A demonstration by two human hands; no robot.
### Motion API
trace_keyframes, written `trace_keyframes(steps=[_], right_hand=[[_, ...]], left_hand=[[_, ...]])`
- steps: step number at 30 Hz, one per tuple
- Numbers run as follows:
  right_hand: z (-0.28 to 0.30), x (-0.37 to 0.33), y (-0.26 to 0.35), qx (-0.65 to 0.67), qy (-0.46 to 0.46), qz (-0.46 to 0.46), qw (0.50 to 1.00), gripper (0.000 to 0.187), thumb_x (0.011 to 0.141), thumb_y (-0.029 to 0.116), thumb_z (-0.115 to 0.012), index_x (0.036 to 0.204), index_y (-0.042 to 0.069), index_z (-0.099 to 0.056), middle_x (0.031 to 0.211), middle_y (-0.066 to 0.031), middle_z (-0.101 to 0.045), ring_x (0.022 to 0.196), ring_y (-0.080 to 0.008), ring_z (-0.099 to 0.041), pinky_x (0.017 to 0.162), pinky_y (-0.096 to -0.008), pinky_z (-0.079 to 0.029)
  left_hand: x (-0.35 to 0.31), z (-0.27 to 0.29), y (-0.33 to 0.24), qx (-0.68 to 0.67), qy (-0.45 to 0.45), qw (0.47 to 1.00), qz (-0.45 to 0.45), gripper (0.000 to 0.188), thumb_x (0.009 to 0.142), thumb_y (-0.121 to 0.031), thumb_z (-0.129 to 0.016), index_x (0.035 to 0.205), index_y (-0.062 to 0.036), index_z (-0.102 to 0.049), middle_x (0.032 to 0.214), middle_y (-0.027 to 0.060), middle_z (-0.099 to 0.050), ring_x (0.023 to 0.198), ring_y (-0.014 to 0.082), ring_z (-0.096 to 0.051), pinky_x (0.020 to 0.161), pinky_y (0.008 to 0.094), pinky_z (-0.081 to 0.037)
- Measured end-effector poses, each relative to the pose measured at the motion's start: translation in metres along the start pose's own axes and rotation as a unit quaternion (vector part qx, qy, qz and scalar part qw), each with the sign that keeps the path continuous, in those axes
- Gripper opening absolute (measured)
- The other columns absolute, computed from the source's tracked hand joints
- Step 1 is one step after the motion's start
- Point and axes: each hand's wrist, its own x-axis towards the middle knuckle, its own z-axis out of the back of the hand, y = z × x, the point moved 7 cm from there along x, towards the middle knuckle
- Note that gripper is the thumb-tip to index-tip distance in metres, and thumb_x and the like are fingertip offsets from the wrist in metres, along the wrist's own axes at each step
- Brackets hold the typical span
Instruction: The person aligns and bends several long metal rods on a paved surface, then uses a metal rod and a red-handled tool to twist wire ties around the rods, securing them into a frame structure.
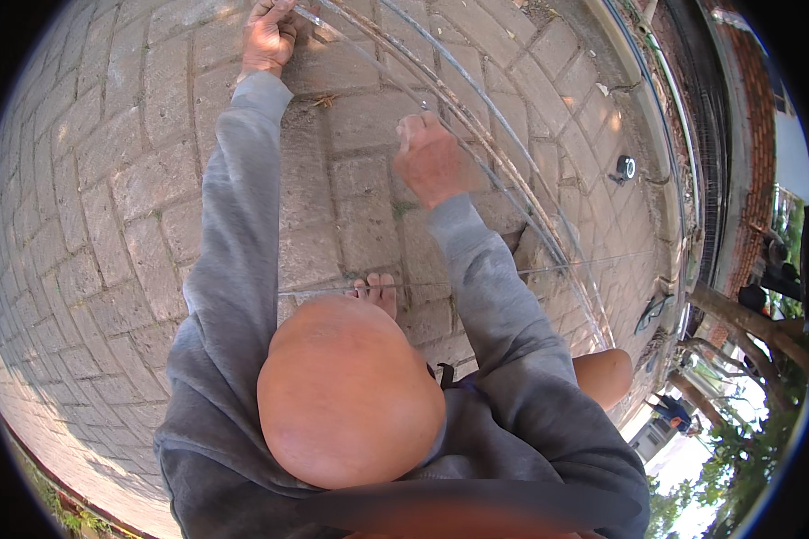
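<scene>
Several long, thin metal rods (476, 130) run over the paving from the top middle down to the lower right. Stretched far forward, my left hand (267, 38) has its fingers closed by the end of a rod; the frame's upper edge partly cuts them off, and their exact hold is hidden. My right hand (430, 160) is closed in a fist just left of the rods. A small shiny bit shows above its fingers, but most of whatever it holds is covered. Below my hands lies a thin straight bar or line (422, 285), crossing near my bare toes.
Brick paving (144, 180) spreads all around. To the right lie a small black and white round object (626, 168) and a dark sandal (653, 313). A kerb with pipes (679, 135) borders the right side, with tree branches (746, 323) beyond. My bent knee (351, 395) is between my arms.
</scene>
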Motion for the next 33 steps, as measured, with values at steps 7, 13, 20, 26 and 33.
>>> trace_keyframes(steps=[7, 13, 20, 26, 33], right_hand=[[0.013, -0.055, 0.002, 0.161, -0.095, -0.034, 0.982, 0.009, 0.089, 0.009, -0.07, 0.094, 0.004, -0.074, 0.089, -0.0155, -0.071, 0.079, -0.0348, -0.069, 0.07, -0.0455, -0.055], [0.045, 0.007, -0.018, 0.124, -0.165, -0.014, 0.978, 0.009, 0.094, 0.011, -0.064, 0.097, 0.003, -0.069, 0.092, -0.0181, -0.065, 0.081, -0.0381, -0.068, 0.069, -0.0469, -0.054], [-0.009, -0.016, -0.003, -0.014, 0.01, 0.005, 1.0, 0.012, 0.093, 0.013, -0.065, 0.098, 0.003, -0.07, 0.093, -0.0175, -0.067, 0.087, -0.0378, -0.069, 0.073, -0.0464, -0.055], [0.045, -0.098, -0.044, 0.121, -0.156, -0.095, 0.976, 0.009, 0.092, 0.009, -0.067, 0.099, 0.004, -0.071, 0.091, -0.0145, -0.067, 0.08, -0.0353, -0.069, 0.069, -0.0454, -0.054], [0.111, -0.119, -0.121, 0.088, -0.206, -0.183, 0.957, 0.009, 0.09, 0.008, -0.067, 0.089, 0.0, -0.073, 0.087, -0.0177, -0.072, 0.081, -0.0375, -0.068, 0.074, -0.0448, -0.052]], left_hand=[[-0.017, -0.013, -0.002, -0.034, 0.028, 0.999, 0.006, 0.012, 0.094, 0.0, -0.072, 0.102, -0.0023, -0.063, 0.094, 0.0074, -0.066, 0.092, 0.0234, -0.067, 0.104, 0.0649, -0.053], [-0.017, 0.0, -0.005, -0.018, -0.025, 1.0, 0.003, 0.015, 0.094, -0.005, -0.075, 0.101, -0.0002, -0.063, 0.094, 0.0063, -0.064, 0.09, 0.0219, -0.066, 0.096, 0.0527, -0.056], [-0.034, -0.039, -0.01, 0.001, 0.071, 0.997, -0.021, 0.013, 0.095, -0.004, -0.072, 0.105, -0.0017, -0.064, 0.106, 0.0089, -0.067, 0.099, 0.0247, -0.068, 0.098, 0.0448, -0.053], [-0.03, -0.023, -0.012, -0.023, 0.0, 1.0, 0.0, 0.006, 0.096, 0.002, -0.066, 0.099, -0.0028, -0.064, 0.093, 0.0095, -0.069, 0.096, 0.0251, -0.07, 0.108, 0.0663, -0.05], [-0.027, -0.01, -0.011, -0.073, 0.008, 0.997, 0.018, 0.009, 0.096, -0.001, -0.068, 0.105, -0.0011, -0.065, 0.097, 0.0123, -0.07, 0.096, 0.0256, -0.068, 0.108, 0.0578, -0.049]])
